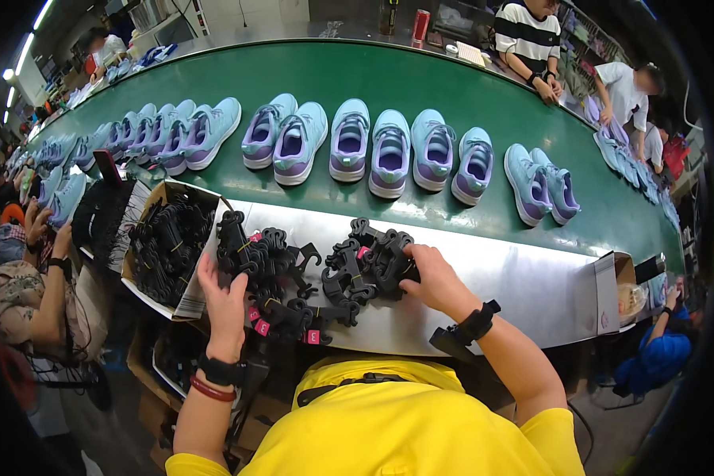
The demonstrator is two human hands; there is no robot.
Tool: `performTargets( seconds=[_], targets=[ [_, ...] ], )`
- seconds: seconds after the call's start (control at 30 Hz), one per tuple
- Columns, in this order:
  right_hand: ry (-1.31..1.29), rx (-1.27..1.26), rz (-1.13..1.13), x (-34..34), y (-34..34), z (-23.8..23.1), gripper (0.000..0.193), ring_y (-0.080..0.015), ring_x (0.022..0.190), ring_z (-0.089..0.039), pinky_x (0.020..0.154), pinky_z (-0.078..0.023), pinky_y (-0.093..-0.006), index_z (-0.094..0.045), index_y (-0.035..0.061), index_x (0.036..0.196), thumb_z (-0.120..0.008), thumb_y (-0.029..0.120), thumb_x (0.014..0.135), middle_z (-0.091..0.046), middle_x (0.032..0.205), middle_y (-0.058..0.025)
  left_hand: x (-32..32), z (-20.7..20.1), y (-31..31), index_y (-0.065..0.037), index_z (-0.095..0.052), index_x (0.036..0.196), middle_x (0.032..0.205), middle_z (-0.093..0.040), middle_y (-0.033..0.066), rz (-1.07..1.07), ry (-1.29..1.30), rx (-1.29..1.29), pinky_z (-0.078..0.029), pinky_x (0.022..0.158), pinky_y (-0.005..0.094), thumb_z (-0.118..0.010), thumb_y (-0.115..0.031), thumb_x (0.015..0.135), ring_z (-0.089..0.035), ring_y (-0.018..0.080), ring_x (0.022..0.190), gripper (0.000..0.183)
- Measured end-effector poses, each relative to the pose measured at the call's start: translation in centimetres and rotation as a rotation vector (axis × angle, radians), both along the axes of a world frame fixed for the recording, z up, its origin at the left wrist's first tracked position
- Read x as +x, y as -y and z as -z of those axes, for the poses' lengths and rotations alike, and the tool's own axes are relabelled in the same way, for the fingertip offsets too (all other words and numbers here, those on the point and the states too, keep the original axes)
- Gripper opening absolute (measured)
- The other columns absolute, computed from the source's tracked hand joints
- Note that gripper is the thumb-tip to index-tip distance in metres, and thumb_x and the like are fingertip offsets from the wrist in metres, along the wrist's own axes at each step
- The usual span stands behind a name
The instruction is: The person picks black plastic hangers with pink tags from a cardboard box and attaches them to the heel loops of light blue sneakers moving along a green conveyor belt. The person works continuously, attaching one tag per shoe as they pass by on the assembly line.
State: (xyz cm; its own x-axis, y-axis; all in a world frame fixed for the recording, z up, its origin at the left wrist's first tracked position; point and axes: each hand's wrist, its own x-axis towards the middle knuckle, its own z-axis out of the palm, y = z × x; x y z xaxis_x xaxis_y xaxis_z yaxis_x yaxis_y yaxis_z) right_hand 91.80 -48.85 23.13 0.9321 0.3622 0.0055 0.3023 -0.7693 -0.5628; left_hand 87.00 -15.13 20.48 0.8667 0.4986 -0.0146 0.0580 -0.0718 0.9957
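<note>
Bundles of black plastic shoe hangers (278,266) tied with thin bands, some with pink tags, lie heaped on the metal ledge before me. My left hand (225,300) is at the heap's left side, next to the box wall, with its thumb and fingers apart. At the heap's right end, my right hand (436,279) has thumb and fingers around the edge of another hanger bundle (387,262). That bundle rests against more hangers. A white cardboard box (192,295), filled with black hangers, stands just left of my left hand.
Light-blue and purple sneakers (389,155) line the green conveyor belt (452,87) beyond the ledge. An open carton (607,295) stands at the ledge's right end. Black laces (103,214) lie left of the hanger box. Co-workers are at both sides and across the belt.
</note>
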Motion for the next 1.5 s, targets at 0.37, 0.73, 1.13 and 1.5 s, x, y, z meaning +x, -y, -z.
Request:
performTargets(
  seconds=[0.37,0.73,1.13,1.5],
  targets=[
    [-0.72,1.007,0.33,0.7,5.1,-2.1,0.033,-0.0111,0.078,-0.058,0.073,-0.047,-0.025,-0.053,-0.0001,0.116,-0.055,0.004,0.084,-0.059,0.093,-0.002,1.9,-7.4,6.5,-0.001,-0.048,0.126,0.133,-0.048,0.0175,0.645,0.48,0.886,-0.031,0.106,0.0427,-0.066,0.0,0.07,-0.041,0.0363,0.128,0.059],
    [-1.056,1.353,0.152,-0.7,9.7,-7.3,0.03,-0.0201,0.09,-0.063,0.079,-0.052,-0.0312,-0.057,-0.0004,0.115,-0.049,0.017,0.092,-0.064,0.099,-0.0101,8.7,-14.0,21.7,-0.008,-0.054,0.125,0.107,-0.064,0.0136,1.482,0.31,0.801,-0.048,0.083,0.0365,-0.074,-0.011,0.071,-0.062,0.0276,0.096,0.057],
    [0.137,0.964,0.294,-3.0,8.6,-6.1,0.038,-0.0191,0.102,-0.057,0.085,-0.051,-0.0299,-0.053,0.0013,0.118,-0.065,0.002,0.083,-0.053,0.115,-0.0108,7.4,-9.2,25.7,-0.007,-0.048,0.128,0.114,-0.06,0.0072,1.345,-0.24,-0.599,-0.049,0.087,0.0459,-0.043,-0.049,0.096,-0.058,0.022,0.106,0.053],
    [-0.061,1.347,0.374,-3.4,9.9,-4.5,0.036,-0.0122,0.095,-0.055,0.08,-0.046,-0.0242,-0.049,0.0035,0.12,-0.061,0.001,0.086,-0.055,0.103,-0.0036,7.3,-8.7,27.5,-0.006,-0.045,0.13,0.118,-0.057,0.0098,1.322,-0.384,-0.901,-0.045,0.092,0.0585,-0.042,-0.017,0.094,-0.056,0.0265,0.11,0.039]
  ],
)
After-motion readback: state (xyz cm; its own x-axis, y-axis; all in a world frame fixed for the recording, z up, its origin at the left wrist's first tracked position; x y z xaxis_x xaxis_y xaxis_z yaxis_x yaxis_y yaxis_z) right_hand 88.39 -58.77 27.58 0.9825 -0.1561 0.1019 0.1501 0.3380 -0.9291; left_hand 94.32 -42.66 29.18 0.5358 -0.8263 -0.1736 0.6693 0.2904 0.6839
